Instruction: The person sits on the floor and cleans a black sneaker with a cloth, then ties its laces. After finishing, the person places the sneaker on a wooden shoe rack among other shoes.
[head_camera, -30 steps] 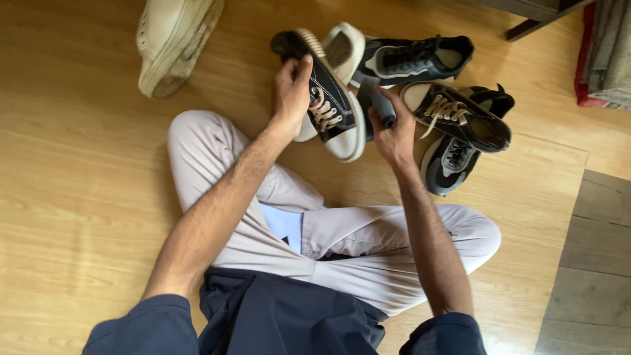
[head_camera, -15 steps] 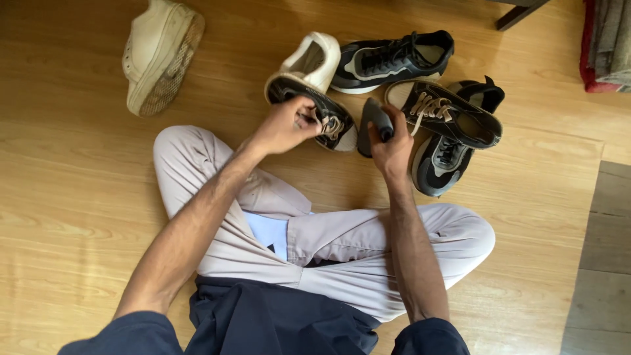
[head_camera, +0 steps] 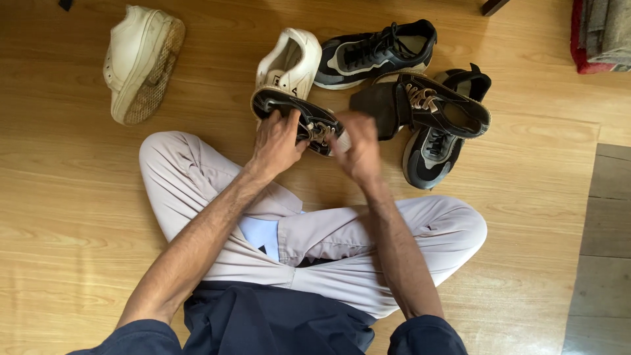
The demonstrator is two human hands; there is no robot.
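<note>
My left hand (head_camera: 276,139) grips a black canvas sneaker with tan laces (head_camera: 297,117) by its side, just above my crossed legs. My right hand (head_camera: 358,148) is blurred at the sneaker's white toe. A dark brush (head_camera: 373,105) shows right above that hand, against a second black sneaker (head_camera: 442,108). The blur hides whether my right fingers hold the brush, the toe, or nothing.
A white sneaker (head_camera: 289,62) lies behind the held shoe and another white one (head_camera: 139,62) lies sole-up at the far left. Two black-and-grey running shoes (head_camera: 374,54) (head_camera: 430,154) lie on the wooden floor. Folded cloth (head_camera: 601,33) sits top right, and grey flooring (head_camera: 601,263) is on the right.
My left hand has lowered the black sneaker from a raised tilt down toward my knees. My right hand moved left to the sneaker's toe, and the brush now shows above it.
</note>
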